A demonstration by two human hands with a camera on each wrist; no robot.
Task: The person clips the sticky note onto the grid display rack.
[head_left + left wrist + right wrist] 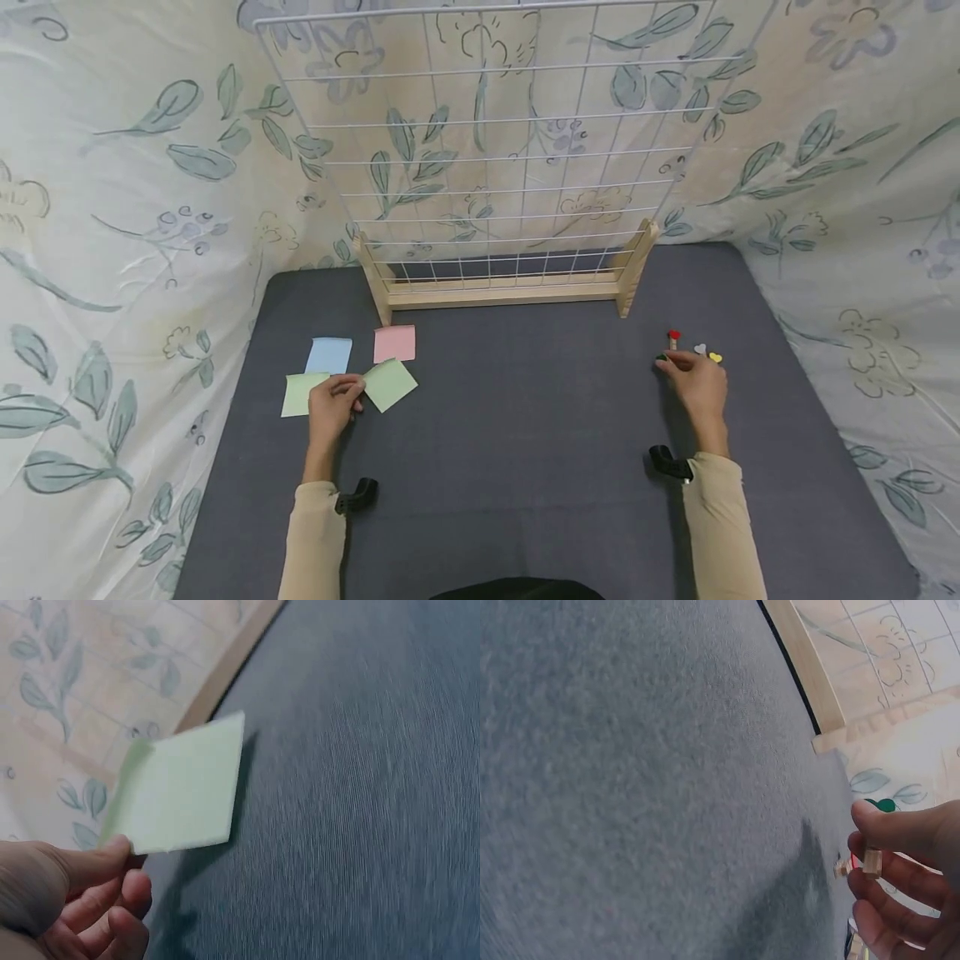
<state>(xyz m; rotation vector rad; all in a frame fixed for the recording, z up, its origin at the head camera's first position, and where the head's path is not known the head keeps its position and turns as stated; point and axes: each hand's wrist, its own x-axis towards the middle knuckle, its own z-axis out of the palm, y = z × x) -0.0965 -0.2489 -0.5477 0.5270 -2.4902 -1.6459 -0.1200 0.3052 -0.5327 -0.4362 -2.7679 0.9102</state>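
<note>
My left hand (330,414) pinches a pale green sticky note (391,385) by one corner between thumb and fingers. In the left wrist view that note (184,791) is tilted over the table, its shadow falling beside it. Under and beside this hand lie another green note (296,397), a blue note (328,355) and a pink note (394,342). My right hand (699,389) holds a small wooden clothespin (872,864) with a green heart, thumb against fingers. Close by are a red-heart clothespin (673,336), a white heart (700,348) and a yellow heart (715,357).
A white wire grid rack (487,218) stands at the back of the table on a wooden base (502,296). Grey cloth (517,417) covers the table. Floral fabric (150,250) hangs around it. Black wrist mounts (358,497) jut inward from both sleeves.
</note>
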